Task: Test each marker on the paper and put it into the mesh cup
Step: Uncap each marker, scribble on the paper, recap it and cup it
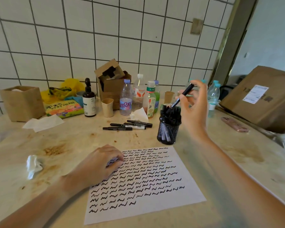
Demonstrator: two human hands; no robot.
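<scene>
A white paper (184, 191) covered in rows of black squiggles lies on the counter in front of me. My left hand (99, 163) rests on its upper left corner with fingers curled down onto the sheet. Behind the paper stands a black mesh cup (168, 132) full of black markers. My right hand (194, 106) hovers just right of the cup and pinches a black marker (182, 97), tilted, its lower end among the markers in the cup. Several loose black markers (128, 125) lie on the counter left of the cup.
Bottles (126, 97), paper cups (107, 107), a dark pump bottle (88, 99), an open cardboard box (112, 81) and a snack bag (62, 108) line the tiled wall. Crumpled tissues (34, 165) lie left. A pink phone (234, 124) and large carton (262, 97) sit right.
</scene>
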